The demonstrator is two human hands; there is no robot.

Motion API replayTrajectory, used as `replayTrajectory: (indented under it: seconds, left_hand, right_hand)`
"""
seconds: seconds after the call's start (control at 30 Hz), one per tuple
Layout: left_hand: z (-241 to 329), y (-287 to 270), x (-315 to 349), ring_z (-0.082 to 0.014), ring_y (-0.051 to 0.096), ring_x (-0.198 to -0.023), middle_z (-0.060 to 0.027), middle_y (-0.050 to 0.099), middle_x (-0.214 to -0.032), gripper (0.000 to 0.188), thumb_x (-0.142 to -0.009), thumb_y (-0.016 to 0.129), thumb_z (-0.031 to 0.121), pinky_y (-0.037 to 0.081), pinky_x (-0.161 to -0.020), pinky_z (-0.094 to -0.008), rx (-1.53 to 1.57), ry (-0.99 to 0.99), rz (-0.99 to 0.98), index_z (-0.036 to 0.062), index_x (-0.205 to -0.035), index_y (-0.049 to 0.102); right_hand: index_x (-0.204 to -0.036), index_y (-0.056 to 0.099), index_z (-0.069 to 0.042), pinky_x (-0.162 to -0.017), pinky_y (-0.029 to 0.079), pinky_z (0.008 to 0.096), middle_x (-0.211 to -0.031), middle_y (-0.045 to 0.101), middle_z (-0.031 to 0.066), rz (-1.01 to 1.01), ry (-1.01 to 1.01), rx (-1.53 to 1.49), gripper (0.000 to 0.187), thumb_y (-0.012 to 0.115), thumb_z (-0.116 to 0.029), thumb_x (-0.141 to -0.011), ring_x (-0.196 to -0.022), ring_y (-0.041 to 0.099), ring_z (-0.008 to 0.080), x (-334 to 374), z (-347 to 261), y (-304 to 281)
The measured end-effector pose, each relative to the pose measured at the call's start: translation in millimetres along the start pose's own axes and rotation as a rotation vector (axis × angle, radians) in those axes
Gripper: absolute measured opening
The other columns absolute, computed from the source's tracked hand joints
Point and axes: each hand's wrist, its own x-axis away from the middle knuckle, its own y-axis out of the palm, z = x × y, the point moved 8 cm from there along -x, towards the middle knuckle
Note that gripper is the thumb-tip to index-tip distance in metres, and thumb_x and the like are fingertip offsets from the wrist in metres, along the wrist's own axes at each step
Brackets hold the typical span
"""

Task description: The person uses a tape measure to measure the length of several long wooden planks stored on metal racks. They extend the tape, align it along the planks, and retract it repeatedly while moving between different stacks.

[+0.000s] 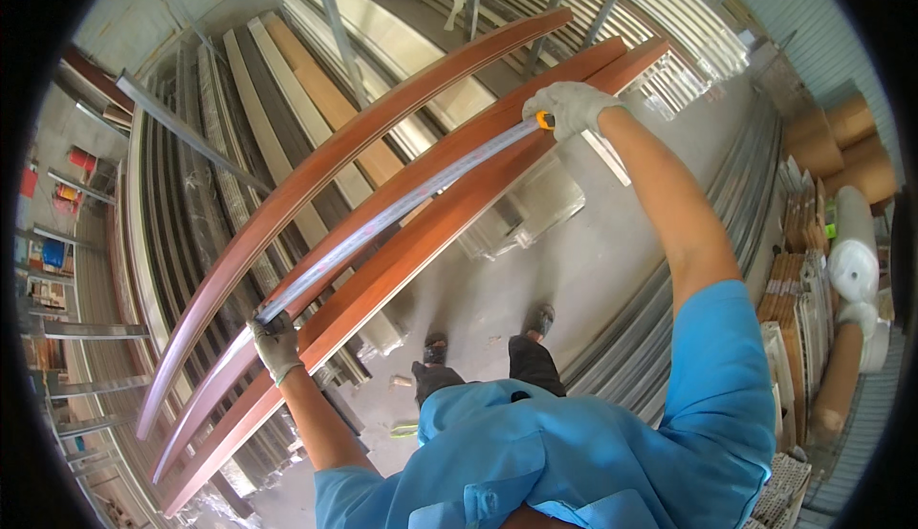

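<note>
A tape measure's pale blade (pixel 411 202) stretches between my hands, along the middle one of three long reddish-brown boards (pixel 488 118). My right hand (pixel 569 110), in a whitish work glove, is closed around the yellow tape measure case at the far end of that board. Only a bit of the yellow case shows past the fingers. My left hand (pixel 275 345), gloved too, grips the blade's near-left end beside a small dark piece. Another reddish-brown board (pixel 316 180) lies beyond the blade, and the nearest board (pixel 382 285) runs below it. The boards look curved in this view.
Beneath and behind the boards lie stacked long panels (pixel 277 80) between metal rack posts (pixel 335 27). Grey metal profiles (pixel 660 295) line the floor to the right. Brown rolls (pixel 841 142) and a wrapped white roll (pixel 853 252) stand at the far right.
</note>
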Motion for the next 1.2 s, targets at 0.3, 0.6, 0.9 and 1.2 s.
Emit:
replayTrajectory:
  seconds: [0.3, 0.6, 0.9, 1.2]
  left_hand:
    - [-117.6, 48.9, 64.3, -0.0303, 0.064, -0.108, -0.0119, 0.068, -0.112, 0.027, -0.096, 0.059, 0.027, 0.053, -0.094, -0.0498, -0.025, 0.108, -0.081, 0.0041, -0.11, 0.063]
    - [-224.4, 98.0, 72.4, -0.0265, 0.067, -0.101, -0.0119, 0.07, -0.105, 0.024, -0.096, 0.06, 0.026, 0.057, -0.088, -0.0453, 0.048, 0.024, -0.158, 0.0034, -0.105, 0.064]
    - [-308.3, 149.1, 96.7, -0.0296, 0.061, -0.111, -0.015, 0.066, -0.113, 0.024, -0.097, 0.06, 0.023, 0.053, -0.095, -0.0458, 0.009, 0.117, 0.065, 0.0014, -0.107, 0.063]
    - [-425.3, 141.7, 265.8, -0.0322, 0.059, -0.111, -0.016, 0.058, -0.126, 0.037, -0.097, 0.059, 0.026, 0.055, -0.093, -0.0472, -0.127, 0.329, 0.285, 0.0034, -0.126, 0.053]
  right_hand:
    - [-0.127, 0.059, -0.017, -0.087, 0.051, 0.0401, -0.116, 0.065, 0.0109, 0.045, -0.106, 0.011, 0.063, 0.068, -0.004, -0.066, -0.104, 0.062, 0.0311, -19.6, 165.0, -23.2]
    - [-0.132, 0.057, -0.017, -0.096, 0.049, 0.0373, -0.123, 0.062, 0.0123, -0.026, -0.109, -0.041, 0.07, 0.069, -0.003, -0.065, -0.113, 0.058, 0.0324, -52.8, 305.8, -23.8]
    - [-0.128, 0.059, -0.017, -0.09, 0.05, 0.038, -0.118, 0.063, 0.0128, -0.116, -0.068, -0.061, 0.067, 0.069, -0.003, -0.063, -0.107, 0.061, 0.0318, -91.5, 436.9, -22.2]
    - [-0.12, 0.062, -0.009, -0.088, 0.05, 0.037, -0.111, 0.067, 0.0131, -0.094, -0.251, -0.026, 0.062, 0.067, -0.003, -0.059, -0.102, 0.062, 0.0326, -152.4, 591.7, -2.3]
